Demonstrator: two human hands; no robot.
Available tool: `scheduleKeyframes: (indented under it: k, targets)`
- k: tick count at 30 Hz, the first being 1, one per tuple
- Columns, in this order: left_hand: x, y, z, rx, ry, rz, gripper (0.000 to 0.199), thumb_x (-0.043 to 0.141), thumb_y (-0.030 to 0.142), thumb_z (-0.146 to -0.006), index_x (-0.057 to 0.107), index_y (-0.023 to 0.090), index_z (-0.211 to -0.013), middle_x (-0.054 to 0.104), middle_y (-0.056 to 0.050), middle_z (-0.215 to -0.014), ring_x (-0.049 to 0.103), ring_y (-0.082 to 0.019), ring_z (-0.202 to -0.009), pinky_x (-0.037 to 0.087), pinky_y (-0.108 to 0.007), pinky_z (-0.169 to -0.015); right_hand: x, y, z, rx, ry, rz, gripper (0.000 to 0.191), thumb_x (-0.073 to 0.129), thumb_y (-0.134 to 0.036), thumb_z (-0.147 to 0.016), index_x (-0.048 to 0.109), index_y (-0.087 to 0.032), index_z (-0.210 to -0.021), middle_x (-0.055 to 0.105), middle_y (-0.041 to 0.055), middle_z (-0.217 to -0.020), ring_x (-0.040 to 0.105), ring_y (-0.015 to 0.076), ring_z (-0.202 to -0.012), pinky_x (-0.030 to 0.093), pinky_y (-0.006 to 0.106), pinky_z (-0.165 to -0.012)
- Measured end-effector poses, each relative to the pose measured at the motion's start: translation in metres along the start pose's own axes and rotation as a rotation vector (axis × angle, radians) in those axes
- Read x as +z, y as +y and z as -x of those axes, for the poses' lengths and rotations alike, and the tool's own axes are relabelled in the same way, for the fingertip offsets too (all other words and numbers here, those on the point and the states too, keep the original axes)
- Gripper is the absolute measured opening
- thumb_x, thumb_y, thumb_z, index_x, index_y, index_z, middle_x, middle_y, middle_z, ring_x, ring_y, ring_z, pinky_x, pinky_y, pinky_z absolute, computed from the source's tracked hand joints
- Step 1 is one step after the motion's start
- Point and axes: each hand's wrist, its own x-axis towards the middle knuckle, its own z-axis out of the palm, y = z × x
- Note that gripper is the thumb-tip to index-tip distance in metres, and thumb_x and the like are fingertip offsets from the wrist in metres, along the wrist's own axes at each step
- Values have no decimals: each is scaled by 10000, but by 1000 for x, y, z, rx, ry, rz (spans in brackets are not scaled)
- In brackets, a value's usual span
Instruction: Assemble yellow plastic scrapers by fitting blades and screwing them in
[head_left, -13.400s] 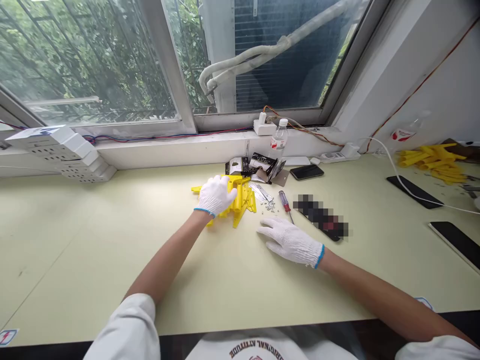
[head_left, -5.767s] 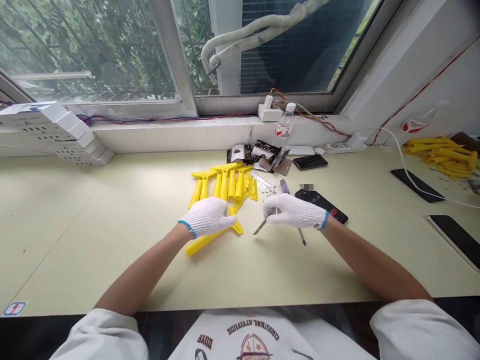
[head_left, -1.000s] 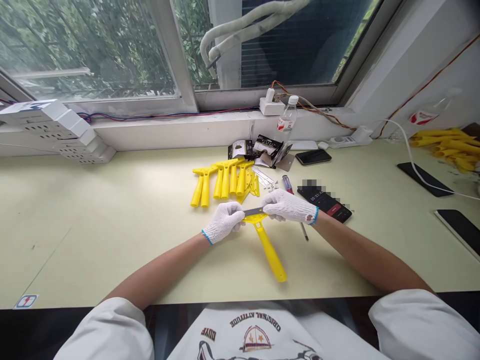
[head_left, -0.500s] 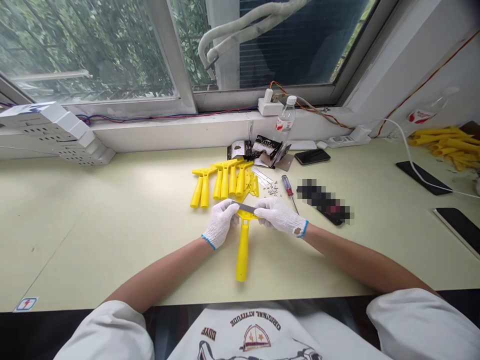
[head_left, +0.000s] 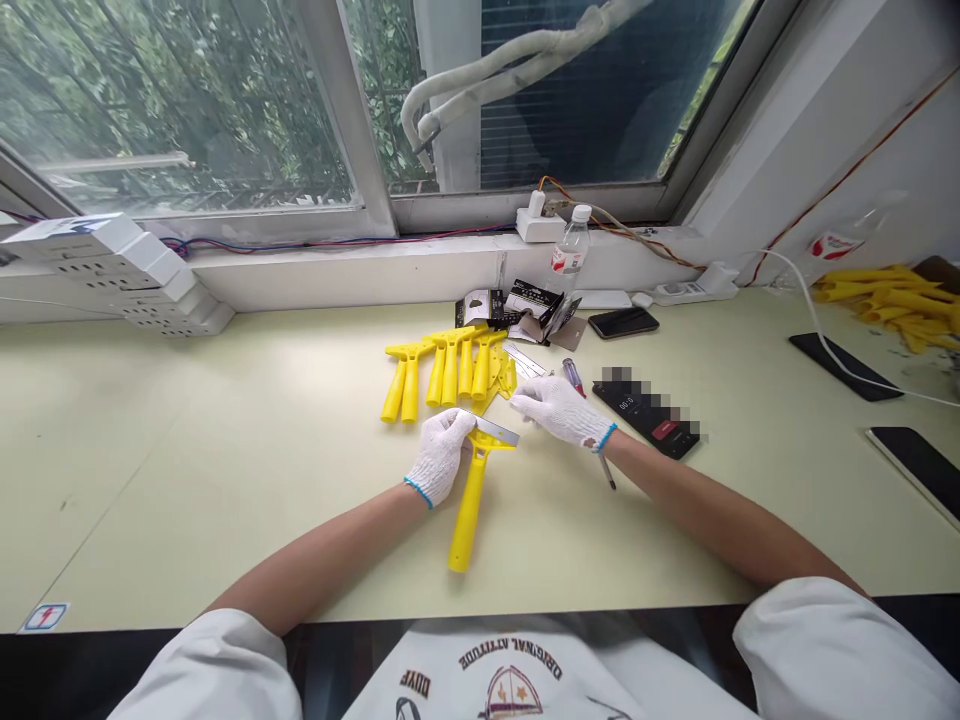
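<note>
My left hand (head_left: pixel 441 452), in a white glove, grips the head end of a yellow scraper (head_left: pixel 468 515). A grey metal blade (head_left: pixel 498 432) lies across that head, its left end under my left thumb. The handle points down toward the table's front edge. My gloved right hand (head_left: pixel 561 410) is apart from the scraper, up and to its right, beside flat yellow pieces (head_left: pixel 502 373). Its fingers are drawn together; anything between them is too small to make out. It hides the small screws and part of a screwdriver (head_left: pixel 572 373).
Several yellow handles (head_left: pixel 450 370) lie behind my left hand, with black packaging (head_left: pixel 531 300) and a bottle (head_left: pixel 572 245) farther back. A phone (head_left: pixel 645 412) is right of my right hand. More yellow parts (head_left: pixel 892 295) are piled at the far right.
My right hand has let go of the blade and moved up and right, over the screws. The scraper's handle has swung to the left, and the blade's right end now shows.
</note>
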Motion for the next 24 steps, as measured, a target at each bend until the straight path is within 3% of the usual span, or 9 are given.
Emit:
scheduleKeyframes:
  k: [3,6,10,17,24]
  targets:
    - [1,2,0,2,-14,-47,251,664,377,-899,657,173,-754,608,11,-632,564,-117,-541,394,-217,-515,-6,4,-20,26,167,489,283,640,-450,-964,733,-194,-1042,779,109,-907,712,271,-852,475,347,-774]
    - [2,6,2,11,-22,-74,261,661,380,-904,650,172,-746,610,4,-611,551,-115,-529,385,-219,-508,0,3,-36,50,152,680,403,635,-511,-985,718,-168,-1180,790,168,-1067,729,320,-946,463,366,-811]
    - [2,8,3,11,-41,-103,283,661,401,-913,643,179,-739,610,-9,-568,530,-125,-499,362,-234,-482,5,-1,-57,20,131,680,453,598,-499,-1037,664,-112,-1262,766,212,-1193,712,308,-975,423,336,-790]
    - [3,9,3,10,-46,-76,273,658,394,-917,644,181,-746,621,-9,-569,547,-129,-488,367,-240,-475,-5,3,-87,37,33,623,446,634,-449,-1033,647,-51,-1234,758,217,-1115,666,258,-909,350,310,-711]
    - [2,8,3,-2,-25,-56,273,666,400,-915,649,180,-753,589,8,-573,549,-122,-497,366,-227,-476,-7,2,-93,64,6,566,291,652,-260,-952,678,-63,-1164,754,207,-1094,656,238,-862,393,306,-722]
